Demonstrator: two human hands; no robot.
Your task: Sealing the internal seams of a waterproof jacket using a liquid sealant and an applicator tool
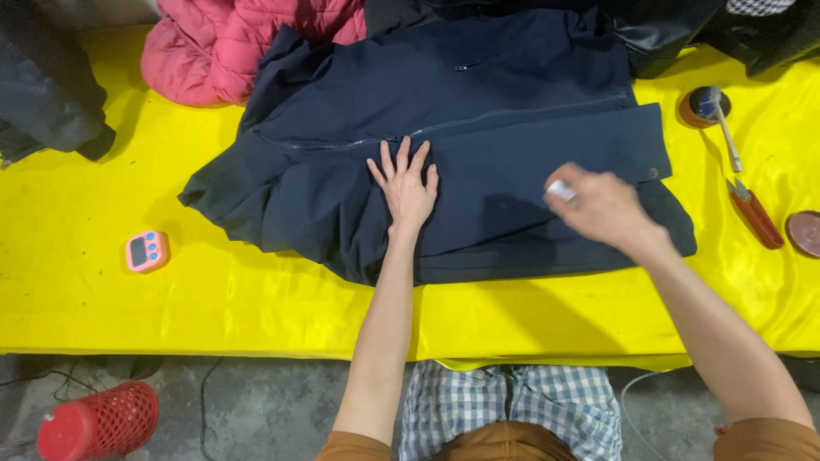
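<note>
1. While the navy jacket [478, 111] lies spread front-up on the yellow table [85, 290], the left hand [407, 189] is pressed flat on it, fingers fanned out, just below the zipper line near the middle.
2. Over to the right hand [598, 203]: it hovers over the jacket's lower right part, blurred, fingers curled round a small whitish object [560, 189]. What that object is, I cannot tell.
3. How far along? The zipper looks closed across the chest and the cloth under the left palm lies smooth, so I judge the laying-out and flattening mostly done.
4. What's left, by my reading: the left sleeve side is rumpled and bunched towards the table edge, and the work with the small object on the right panel looks only under way.
5. Around the jacket: a pink padded coat [222, 47] sits at the top left, touching the navy collar area; dark garments crowd the top right.
6. Off to the sides: a pink timer [147, 251] well left, and a brush [716, 115], red snips [755, 213] and a round brown lid [805, 232] at the right edge, untouched.
</note>
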